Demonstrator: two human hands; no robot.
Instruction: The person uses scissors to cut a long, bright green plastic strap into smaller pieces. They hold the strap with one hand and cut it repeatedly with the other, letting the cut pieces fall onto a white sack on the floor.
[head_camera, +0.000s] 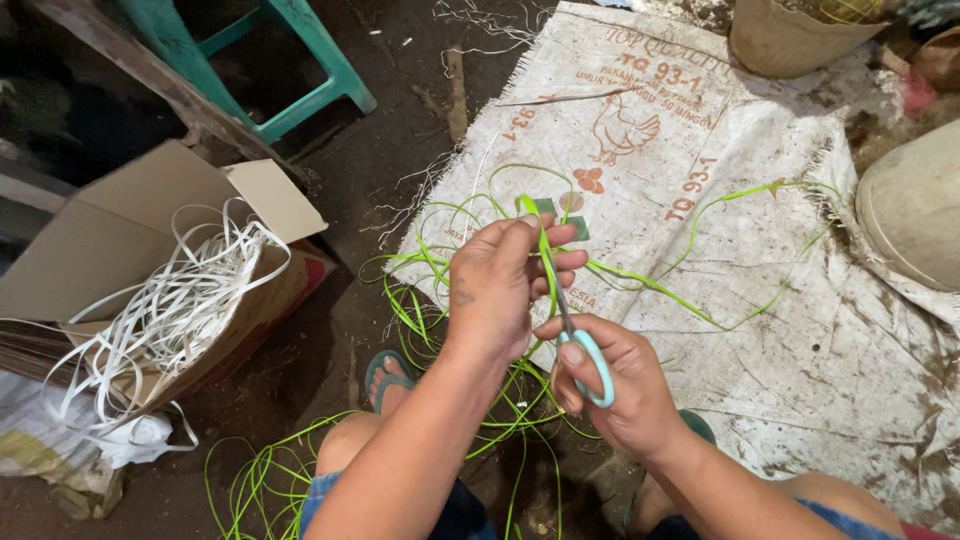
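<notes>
The green plastic strip (546, 255) stands pinched upright at mid-scene in the left hand (500, 290), fingers closed on it, taut for cutting; the right hand (610, 385) grips teal-handled scissors (585, 350), blades hidden behind the fingers; loose green strips (430, 300) sprawl over the woven sack (800, 330); white strips (170, 310) fill the cardboard box (120, 230) at left.

The left hand (497, 290) is raised in the middle of the view, back of the hand up, fingers curled and pinched together at the tips. The right hand (610, 385) sits just below and beside it, fingers closed in a grip, both forearms reaching up from the knees.
</notes>
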